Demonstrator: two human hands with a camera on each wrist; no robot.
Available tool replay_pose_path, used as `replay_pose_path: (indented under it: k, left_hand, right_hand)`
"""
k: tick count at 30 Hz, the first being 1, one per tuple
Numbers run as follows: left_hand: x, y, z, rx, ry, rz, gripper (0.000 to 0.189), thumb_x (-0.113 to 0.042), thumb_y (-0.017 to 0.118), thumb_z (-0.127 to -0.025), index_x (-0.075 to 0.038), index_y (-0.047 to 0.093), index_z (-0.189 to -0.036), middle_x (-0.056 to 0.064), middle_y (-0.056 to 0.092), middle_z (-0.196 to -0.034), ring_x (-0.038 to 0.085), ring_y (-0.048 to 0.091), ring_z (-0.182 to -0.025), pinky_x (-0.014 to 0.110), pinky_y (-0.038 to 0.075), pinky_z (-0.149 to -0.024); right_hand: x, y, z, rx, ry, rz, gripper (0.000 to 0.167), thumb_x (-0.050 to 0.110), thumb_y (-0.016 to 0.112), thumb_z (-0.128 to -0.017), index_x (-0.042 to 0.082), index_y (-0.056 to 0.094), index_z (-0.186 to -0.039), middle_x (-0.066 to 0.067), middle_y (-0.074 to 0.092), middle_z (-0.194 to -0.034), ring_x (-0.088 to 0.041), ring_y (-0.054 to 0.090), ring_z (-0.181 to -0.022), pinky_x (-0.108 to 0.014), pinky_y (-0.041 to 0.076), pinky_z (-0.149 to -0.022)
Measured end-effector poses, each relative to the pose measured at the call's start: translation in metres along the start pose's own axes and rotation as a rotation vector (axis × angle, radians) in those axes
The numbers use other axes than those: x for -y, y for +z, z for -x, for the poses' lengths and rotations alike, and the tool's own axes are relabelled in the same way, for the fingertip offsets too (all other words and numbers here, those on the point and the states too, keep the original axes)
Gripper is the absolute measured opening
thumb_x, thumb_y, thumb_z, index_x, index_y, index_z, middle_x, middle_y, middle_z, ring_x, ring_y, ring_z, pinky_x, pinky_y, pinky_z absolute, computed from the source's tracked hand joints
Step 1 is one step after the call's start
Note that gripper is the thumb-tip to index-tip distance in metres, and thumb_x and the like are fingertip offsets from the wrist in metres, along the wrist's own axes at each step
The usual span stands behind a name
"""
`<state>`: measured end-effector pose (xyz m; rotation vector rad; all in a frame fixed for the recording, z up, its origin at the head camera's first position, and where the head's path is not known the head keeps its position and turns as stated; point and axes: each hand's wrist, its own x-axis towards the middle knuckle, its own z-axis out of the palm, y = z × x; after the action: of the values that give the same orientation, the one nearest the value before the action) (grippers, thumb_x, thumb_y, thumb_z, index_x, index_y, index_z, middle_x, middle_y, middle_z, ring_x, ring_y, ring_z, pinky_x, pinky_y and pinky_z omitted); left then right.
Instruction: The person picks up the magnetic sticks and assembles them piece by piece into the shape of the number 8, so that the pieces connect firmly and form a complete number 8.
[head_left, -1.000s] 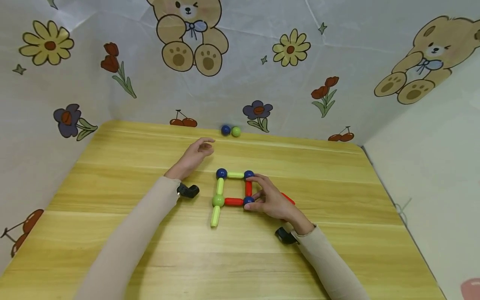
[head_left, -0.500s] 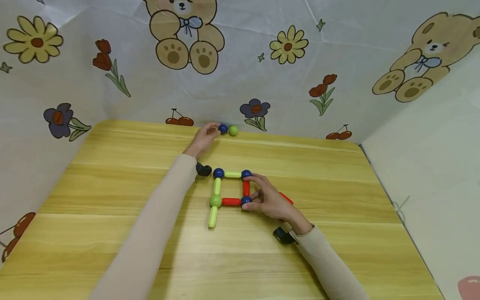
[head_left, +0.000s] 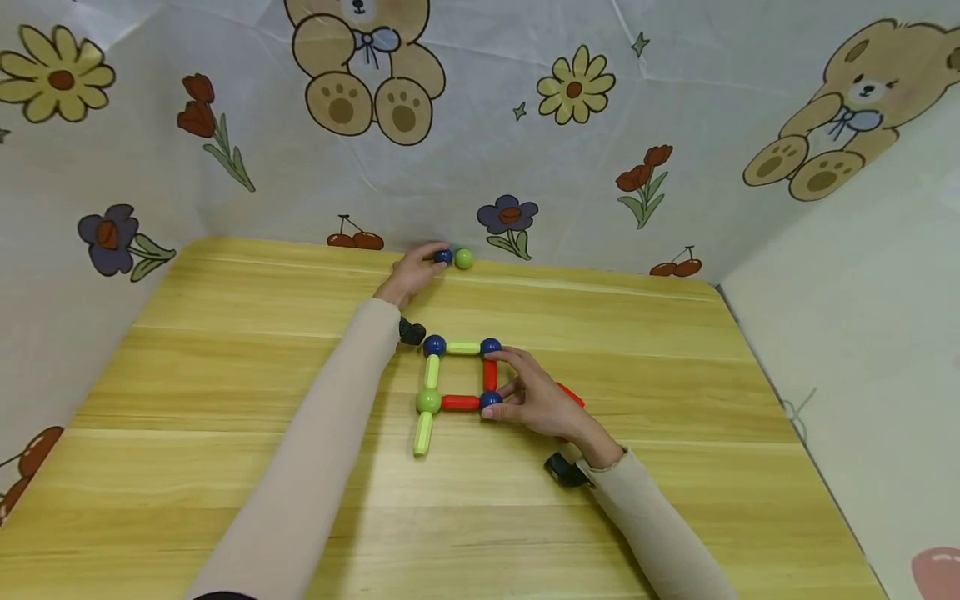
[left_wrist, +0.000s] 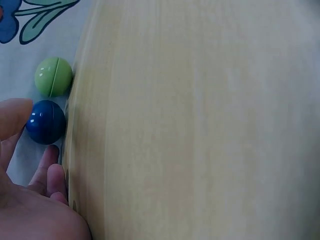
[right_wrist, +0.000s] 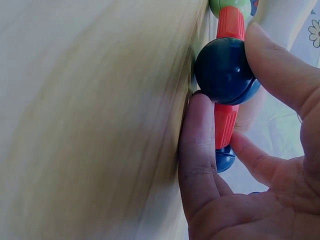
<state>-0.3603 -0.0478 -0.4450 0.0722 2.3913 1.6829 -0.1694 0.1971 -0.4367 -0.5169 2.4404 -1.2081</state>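
My left hand (head_left: 415, 271) is at the table's far edge, its thumb and fingers around a loose blue ball (left_wrist: 46, 122). A green ball (left_wrist: 53, 76) sits right beside that one. Nearer to me lies a square of toy building rods and balls. Its corners are a green ball (head_left: 428, 401) and several blue ones, joined by yellow-green rods (head_left: 463, 348) and red rods (head_left: 460, 402). Another yellow-green rod (head_left: 422, 434) sticks out toward me from the green corner. With thumb and fingers, my right hand (head_left: 542, 402) holds the blue corner ball (right_wrist: 222, 70) at the near right.
A loose red rod (head_left: 572, 394) lies partly hidden behind my right hand. The wooden table (head_left: 480, 533) meets a white cloth backdrop (head_left: 480, 158) printed with bears and flowers along its far edge. Both wrists wear small black cameras.
My left hand has reached forward and right to the far blue ball, and its fingers have come around it. My right hand stays on the square's corner. The view has shifted slightly.
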Motion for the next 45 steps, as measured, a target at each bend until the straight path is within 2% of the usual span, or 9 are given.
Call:
replay_pose_path:
  k: [3,7,10,14,17,21,27,37,45]
  left_hand:
    - [0.000,0.001,0.001,-0.013,0.000,-0.012,0.042,-0.017,0.057,-0.103,-0.020,0.054,-0.144,0.007,0.044,-0.155,0.034,0.023,-0.146,0.051,0.006,-0.120]
    - [0.001,0.002,0.003,-0.036,-0.007,0.002,0.040,-0.016,0.059,-0.102,-0.017,0.054,-0.142,0.011,0.049,-0.150,0.034,0.028,-0.142,0.048,0.013,-0.118]
    - [0.003,0.002,0.005,-0.053,-0.007,0.030,0.038,-0.012,0.059,-0.101,-0.014,0.055,-0.139,0.014,0.050,-0.146,0.034,0.030,-0.140,0.047,0.022,-0.117]
    - [0.008,0.001,0.008,-0.057,0.001,0.059,0.034,-0.007,0.059,-0.101,-0.010,0.058,-0.135,0.017,0.051,-0.140,0.033,0.043,-0.132,0.043,0.038,-0.109]
    - [0.011,0.000,0.012,-0.030,0.023,0.034,0.032,-0.008,0.058,-0.101,-0.008,0.057,-0.134,0.017,0.051,-0.140,0.031,0.050,-0.124,0.039,0.044,-0.101]
    - [0.015,-0.005,0.018,0.038,0.057,-0.004,0.032,-0.011,0.055,-0.103,-0.006,0.055,-0.135,0.016,0.051,-0.138,0.028,0.050,-0.116,0.036,0.043,-0.094]
    - [0.018,-0.014,0.031,0.133,0.047,-0.022,0.031,-0.016,0.054,-0.104,-0.011,0.054,-0.135,0.014,0.051,-0.130,0.027,0.048,-0.108,0.037,0.041,-0.088]
    - [0.022,-0.031,0.072,0.169,0.050,-0.081,0.031,-0.022,0.053,-0.105,-0.014,0.055,-0.135,0.011,0.052,-0.123,0.025,0.047,-0.102,0.036,0.039,-0.085]
    - [0.034,-0.042,0.124,0.213,0.062,-0.110,0.030,-0.023,0.055,-0.105,-0.014,0.057,-0.133,0.010,0.056,-0.115,0.026,0.051,-0.096,0.034,0.043,-0.078]
  right_hand:
    - [-0.002,0.001,0.000,-0.003,-0.004,-0.002,0.078,0.022,0.081,-0.085,0.015,0.039,-0.150,-0.015,0.024,-0.159,-0.024,0.065,-0.102,-0.036,0.057,-0.086]
    - [-0.002,0.002,0.000,-0.006,-0.005,-0.009,0.078,0.021,0.081,-0.085,0.015,0.039,-0.150,-0.015,0.025,-0.159,-0.026,0.065,-0.103,-0.038,0.057,-0.087]
    - [-0.001,0.003,0.001,-0.004,-0.007,-0.011,0.078,0.022,0.081,-0.085,0.015,0.039,-0.150,-0.016,0.025,-0.158,-0.025,0.065,-0.102,-0.037,0.057,-0.086]
    - [0.002,0.003,0.001,0.000,-0.010,-0.008,0.078,0.022,0.081,-0.085,0.015,0.039,-0.150,-0.016,0.026,-0.157,-0.023,0.065,-0.101,-0.035,0.057,-0.086]
    - [0.002,0.002,0.001,0.004,-0.007,-0.005,0.078,0.023,0.082,-0.085,0.015,0.039,-0.150,-0.016,0.026,-0.157,-0.022,0.065,-0.101,-0.033,0.056,-0.086]
    - [0.001,0.002,0.001,0.007,-0.005,0.001,0.079,0.024,0.082,-0.085,0.015,0.039,-0.150,-0.015,0.026,-0.157,-0.022,0.065,-0.101,-0.032,0.056,-0.086]
    - [0.006,0.000,0.002,0.006,0.000,-0.001,0.078,0.021,0.081,-0.086,0.013,0.038,-0.150,-0.017,0.025,-0.158,-0.025,0.065,-0.103,-0.037,0.056,-0.087]
    - [0.004,0.000,0.003,-0.002,0.001,-0.007,0.077,0.022,0.081,-0.085,0.014,0.039,-0.150,-0.016,0.028,-0.156,-0.022,0.065,-0.101,-0.035,0.056,-0.086]
    - [0.004,-0.001,0.003,0.005,-0.010,-0.007,0.078,0.022,0.081,-0.086,0.014,0.038,-0.150,-0.017,0.030,-0.154,-0.023,0.065,-0.101,-0.035,0.056,-0.085]
